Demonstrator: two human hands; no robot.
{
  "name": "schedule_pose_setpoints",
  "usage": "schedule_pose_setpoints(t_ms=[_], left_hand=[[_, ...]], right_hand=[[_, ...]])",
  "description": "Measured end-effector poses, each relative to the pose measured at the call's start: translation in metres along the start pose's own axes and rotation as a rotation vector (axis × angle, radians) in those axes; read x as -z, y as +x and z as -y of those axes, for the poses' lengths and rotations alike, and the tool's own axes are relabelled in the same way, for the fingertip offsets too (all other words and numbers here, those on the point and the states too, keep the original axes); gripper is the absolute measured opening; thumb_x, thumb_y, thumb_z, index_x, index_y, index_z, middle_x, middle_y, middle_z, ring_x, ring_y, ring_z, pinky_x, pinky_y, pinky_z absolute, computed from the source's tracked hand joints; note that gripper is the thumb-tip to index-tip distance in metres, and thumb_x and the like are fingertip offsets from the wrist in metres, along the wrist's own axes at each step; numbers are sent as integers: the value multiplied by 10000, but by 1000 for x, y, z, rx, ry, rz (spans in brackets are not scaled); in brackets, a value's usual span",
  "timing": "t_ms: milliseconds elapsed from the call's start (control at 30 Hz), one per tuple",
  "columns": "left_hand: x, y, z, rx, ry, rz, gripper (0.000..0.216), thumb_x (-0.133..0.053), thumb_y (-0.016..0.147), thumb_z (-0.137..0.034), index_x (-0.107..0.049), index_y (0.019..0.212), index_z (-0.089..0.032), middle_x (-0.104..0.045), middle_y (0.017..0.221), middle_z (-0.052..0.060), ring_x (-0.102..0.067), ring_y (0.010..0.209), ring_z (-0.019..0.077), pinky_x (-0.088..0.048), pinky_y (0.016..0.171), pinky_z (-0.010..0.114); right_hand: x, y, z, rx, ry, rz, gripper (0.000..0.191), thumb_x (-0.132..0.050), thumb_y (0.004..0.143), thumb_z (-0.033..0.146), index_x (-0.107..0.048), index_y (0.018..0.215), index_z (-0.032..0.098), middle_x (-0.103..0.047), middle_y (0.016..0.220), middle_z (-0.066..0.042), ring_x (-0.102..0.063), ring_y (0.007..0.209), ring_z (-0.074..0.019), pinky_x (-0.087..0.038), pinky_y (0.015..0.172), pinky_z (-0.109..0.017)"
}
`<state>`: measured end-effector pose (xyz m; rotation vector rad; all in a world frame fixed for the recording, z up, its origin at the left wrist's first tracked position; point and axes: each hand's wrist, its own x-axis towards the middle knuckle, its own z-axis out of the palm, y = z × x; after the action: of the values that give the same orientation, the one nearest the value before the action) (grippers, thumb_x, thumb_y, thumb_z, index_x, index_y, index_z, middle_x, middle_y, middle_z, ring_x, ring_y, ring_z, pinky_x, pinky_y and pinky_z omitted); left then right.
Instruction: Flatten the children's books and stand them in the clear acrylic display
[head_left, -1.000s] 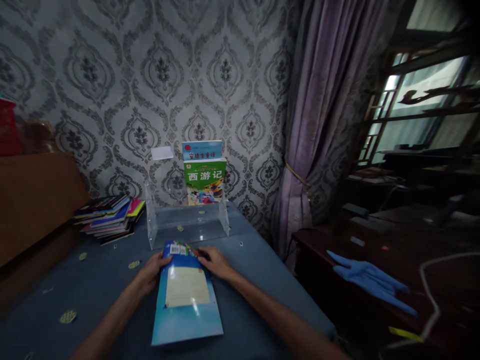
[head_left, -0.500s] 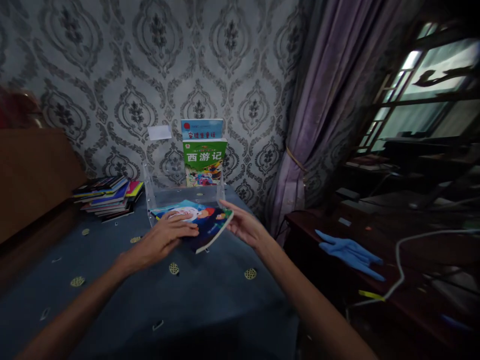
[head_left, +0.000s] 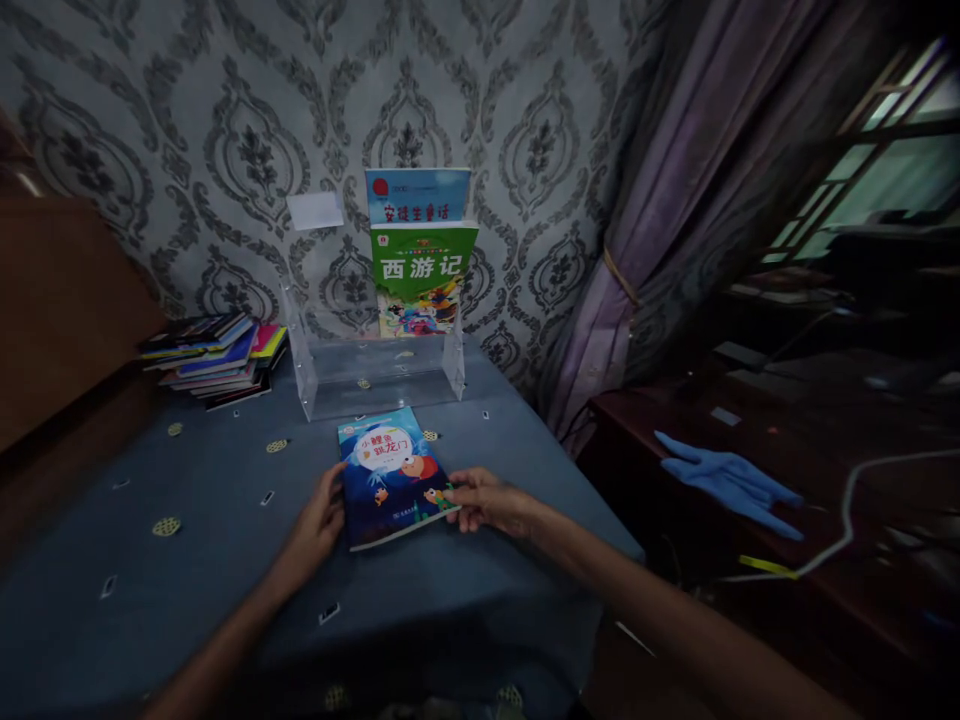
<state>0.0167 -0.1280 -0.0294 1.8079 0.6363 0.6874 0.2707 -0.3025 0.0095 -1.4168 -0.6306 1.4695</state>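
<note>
A dark blue children's book [head_left: 394, 485] with cartoon fish and a white title circle is face up and slightly turned, low over the table. My right hand [head_left: 491, 503] pinches its lower right corner, thumb on the cover and fingers beneath. At the left edge, my left hand [head_left: 322, 515] grips the book with curled fingers, partly hidden. Behind it stands a clear acrylic display rack [head_left: 302, 365]. In the rack's upper right, a green book [head_left: 424, 285] leans upright before a light blue book [head_left: 420, 195].
A pile of books [head_left: 217, 360] lies at the table's back left, near a brown box-like panel [head_left: 75, 290]. A white card [head_left: 315, 211] tops the rack's left side. To the right, a blue glove [head_left: 731, 480] and a white cable [head_left: 847, 520] lie on a dark red surface.
The blue book has come back from the rack toward me and turned. My left hand has shifted from over its cover to its left edge; my right hand still holds the right side.
</note>
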Motion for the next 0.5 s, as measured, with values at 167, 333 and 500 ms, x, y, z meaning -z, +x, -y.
schedule_pose_setpoints(t_ms=[167,333,500], left_hand=[[9,37,-16,391,-346,-205,557,-741,706,-262,-549,1226,-211,-665,1128,102,-692,857,201,-579,601,266],[6,66,-23,482,-393,89,499,-892,569,-398,-620,921,-172,-635,710,20,-626,591,170,-466,436,217],[2,85,-60,139,-269,150,552,-862,588,-549,-622,943,-201,-654,767,10,-615,582,162,-421,419,203]], right_hand=[[-5,-1,-2,30,-125,66,587,-829,617,586,-506,901,186,-655,557,34,-442,328,-38,-277,319,-137],[-5,-2,-9,134,-231,56,695,-756,597,745,-466,931,208,-630,561,53,-424,333,-50,-276,338,-163],[10,-14,-7,365,-324,0,664,-640,731,790,-476,1011,210,-615,660,47,-474,394,-63,-353,377,-176]])
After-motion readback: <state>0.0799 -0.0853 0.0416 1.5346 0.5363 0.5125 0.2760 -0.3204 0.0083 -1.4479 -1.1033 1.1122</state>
